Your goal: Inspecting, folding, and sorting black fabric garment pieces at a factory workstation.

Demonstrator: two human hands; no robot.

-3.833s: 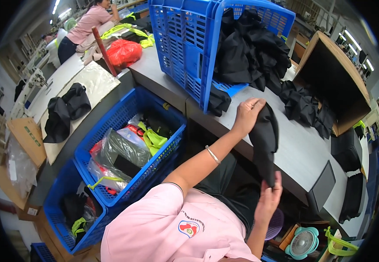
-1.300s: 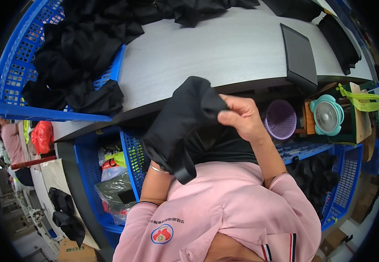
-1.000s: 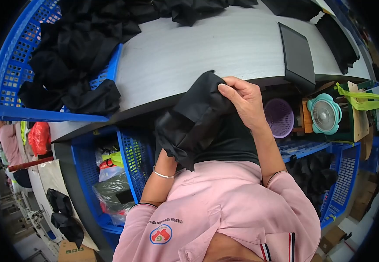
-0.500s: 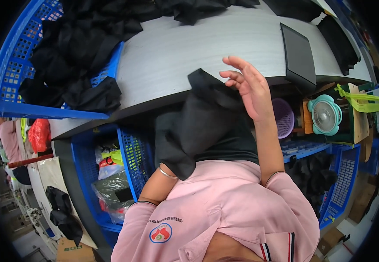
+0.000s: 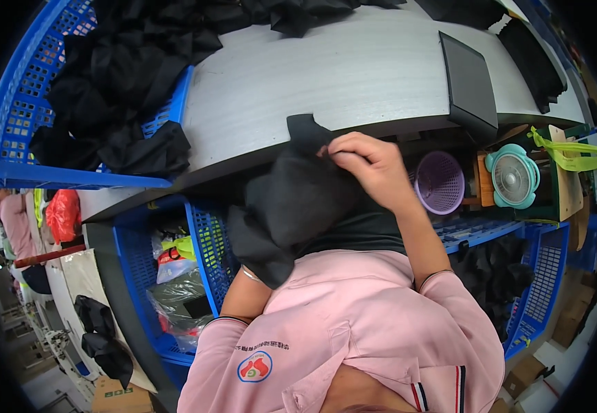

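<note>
A piece of black fabric [image 5: 305, 186] is draped over my lap and left forearm, with its upper end rising against the table's front edge. My right hand [image 5: 374, 165] is closed at the upper right edge of this fabric, thumb and fingers pinched together on it. The cloth covers my left hand; only my left forearm [image 5: 249, 292] with a bracelet shows below it. A small bit of skin peeks out beside the right fingertips, perhaps a left fingertip.
A blue basket [image 5: 9, 162] heaped with black fabric pieces [image 5: 106, 89] stands on the pale table [image 5: 278, 76] at left. A dark box-shaped block [image 5: 469, 89] sits at right. Below are a purple basket [image 5: 439, 182], a teal fan [image 5: 513, 177] and another blue basket [image 5: 536, 296].
My right hand has come down and left from above the fabric, and its spread fingers have closed on the edge. The fabric has shifted slightly left.
</note>
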